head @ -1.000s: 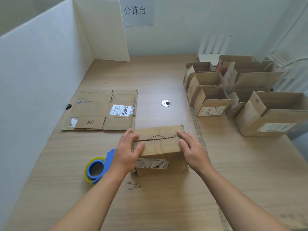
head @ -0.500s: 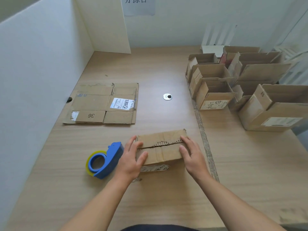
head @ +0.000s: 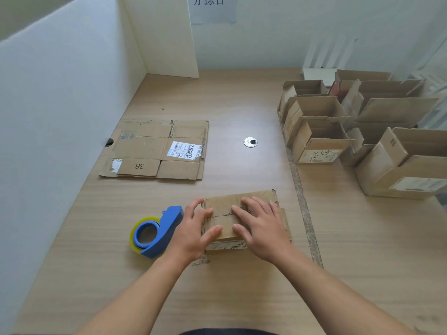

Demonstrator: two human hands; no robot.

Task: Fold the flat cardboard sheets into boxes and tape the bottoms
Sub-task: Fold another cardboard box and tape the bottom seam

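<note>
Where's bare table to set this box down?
Free: the strip between the flat cardboard sheet and the open boxes, around the metal grommet; also the near table right of the seam. Crowded: the far right, and left of the box by the tape dispenser.

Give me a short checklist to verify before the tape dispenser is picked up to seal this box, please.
1. Flaps of the box closed flat, edges meeting: ok.
2. Left hand and right hand press on the flaps: ok.
3. Tape dispenser lies beside the left hand: ok.
4. One hand free to take the dispenser: not ok, both rest on the box.
5. Loose tape end ready: cannot tell.
</note>
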